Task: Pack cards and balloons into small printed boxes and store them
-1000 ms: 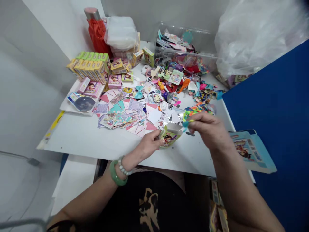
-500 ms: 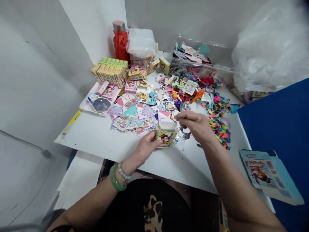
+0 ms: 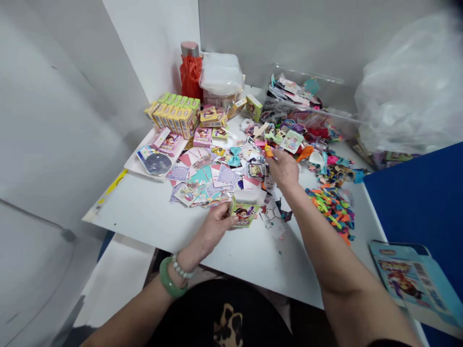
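My left hand (image 3: 217,223) is closed around a small green box (image 3: 244,216) with a cartoon girl on its front. The box is tilted, its top flaps raised. Over the pile of small trinkets, my right hand (image 3: 285,169) reaches down with bent fingers drawn together. Its fingertips are near a small orange-yellow toy figure (image 3: 268,150); whatever they pinch, if anything, is hidden. Close by lie a turquoise bow (image 3: 235,157), a cartoon-character piece (image 3: 256,170) and an orange balloon (image 3: 305,153). Printed cards (image 3: 226,175) are spread left of my right hand.
Yellow and green boxes (image 3: 173,115) stand in rows at the back left, near a red-wrapped bottle (image 3: 191,72). A clear bin (image 3: 311,108) holds cards at the back. Colourful balloons (image 3: 333,212) lie right; a flattened blue box (image 3: 408,284) lies at the right edge.
My right hand has moved from above the green box, forward into the trinket pile. My left hand still holds the box, slightly lower in view. The camera view has shifted a little.
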Available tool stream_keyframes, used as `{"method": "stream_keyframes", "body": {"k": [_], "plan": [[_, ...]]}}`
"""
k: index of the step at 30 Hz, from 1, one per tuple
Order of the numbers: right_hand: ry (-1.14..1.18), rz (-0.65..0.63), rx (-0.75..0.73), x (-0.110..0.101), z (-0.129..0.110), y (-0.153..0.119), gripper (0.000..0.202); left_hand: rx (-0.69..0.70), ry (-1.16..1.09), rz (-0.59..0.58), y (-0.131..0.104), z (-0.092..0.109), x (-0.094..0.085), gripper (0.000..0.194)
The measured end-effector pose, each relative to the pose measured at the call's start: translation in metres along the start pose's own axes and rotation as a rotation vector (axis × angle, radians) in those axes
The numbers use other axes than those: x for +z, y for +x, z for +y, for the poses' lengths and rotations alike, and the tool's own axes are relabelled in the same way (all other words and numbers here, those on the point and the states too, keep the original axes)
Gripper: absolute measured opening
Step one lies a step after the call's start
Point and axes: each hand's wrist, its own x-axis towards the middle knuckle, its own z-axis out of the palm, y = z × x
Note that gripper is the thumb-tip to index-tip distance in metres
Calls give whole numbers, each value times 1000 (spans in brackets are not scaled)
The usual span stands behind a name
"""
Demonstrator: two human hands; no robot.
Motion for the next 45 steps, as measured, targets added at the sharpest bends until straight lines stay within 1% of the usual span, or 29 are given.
{"method": "stream_keyframes", "body": {"k": [2,3,5,6,8,10,11,12,13,14,15,16,18,20,21,23,26,27,29,31,32,35,36,37,39,41,43,45], "plan": [[-31,-17,98,-2,-6,22,36,-3,-27,-16,2,0,3,47],[-34,-38,117,-3,-9,31,35,-3,-33,-22,2,0,4,47],[-18,-70,119,-4,-13,40,30,1,-26,-22,1,1,4,44],[-14,-70,110,-6,-13,38,28,6,-14,-13,0,1,2,42],[71,-22,76,-13,-9,23,26,18,19,22,-2,1,-3,38],[345,15,4,-26,-1,-6,25,25,54,51,-3,1,-9,37],[543,-1,-50,-36,4,-23,25,28,67,56,-4,0,-11,37],[702,-71,-123,-46,8,-41,26,34,75,56,-4,0,-13,37],[789,-142,-198,-56,10,-59,28,44,81,52,-5,0,-14,37],[796,-218,-283,-65,11,-76,27,53,86,46,-6,1,-13,37],[755,-273,-374,-72,11,-91,25,59,89,38,-6,1,-10,37],[681,-291,-456,-77,9,-105,23,59,95,27,-7,2,-7,38],[509,-243,-585,-80,5,-125,23,47,117,-4,-10,3,0,40],[389,-159,-647,-77,2,-137,27,41,149,-33,-13,4,6,41],[365,-134,-661,-75,2,-142,29,37,159,-44,-15,4,9,40],[379,-98,-680,-73,2,-150,29,15,155,-68,-19,3,12,37],[424,-22,-727,-71,3,-159,25,-43,109,-143,-24,0,13,38],[425,-14,-762,-71,3,-162,24,-54,102,-171,-26,-1,14,38],[421,-46,-850,-72,3,-169,26,-60,97,-207,-28,-4,15,40],[435,-65,-906,-71,4,-176,32,-56,80,-209,-30,-6,16,44],[449,-30,-905,-71,5,-179,36,-55,63,-204,-31,-7,17,47],[471,173,-832,-67,10,-188,40,-54,24,-201,-35,-8,17,56],[467,217,-805,-65,12,-190,38,-55,21,-206,-36,-8,17,58],[454,226,-778,-63,13,-192,34,-58,20,-210,-37,-9,17,60],[428,179,-727,-58,15,-194,25,-59,27,-206,-38,-10,17,58],[420,102,-675,-53,17,-197,18,-46,46,-182,-40,-12,18,54],[454,15,-626,-51,20,-200,16,-29,70,-169,-42,-14,17,51],[550,-55,-528,-52,25,-204,16,-32,63,-183,-44,-15,16,52]]}}
